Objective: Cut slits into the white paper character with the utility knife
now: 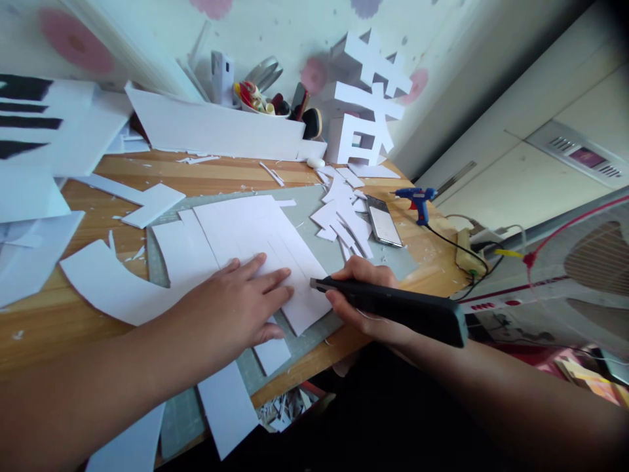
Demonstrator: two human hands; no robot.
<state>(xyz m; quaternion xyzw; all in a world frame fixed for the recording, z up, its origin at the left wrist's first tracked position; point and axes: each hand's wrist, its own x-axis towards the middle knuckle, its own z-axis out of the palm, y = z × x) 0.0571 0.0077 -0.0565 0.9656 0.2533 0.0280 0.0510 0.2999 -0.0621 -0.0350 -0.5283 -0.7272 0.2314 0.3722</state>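
My left hand [253, 295] lies flat with its fingers spread on a white foam board sheet [246, 223], which has thin pencil lines on it. In my right hand [358, 295] is a black utility knife [403, 305], its handle slanting back toward my forearm. The knife's metal tip is over the right part of the sheet; whether it touches the surface I cannot tell. Under the sheet are more white pieces [171, 249] and a grey-green cutting mat [295, 196]. A curved white piece [113, 282] lies beside my left forearm.
Offcuts [344, 216] and a phone [384, 221] lie on the mat's right side. Farther right sit a blue glue gun [417, 202] and a power strip [469, 252]. White block characters [366, 105] stand at the back. A fan [590, 255] is near the table's right edge.
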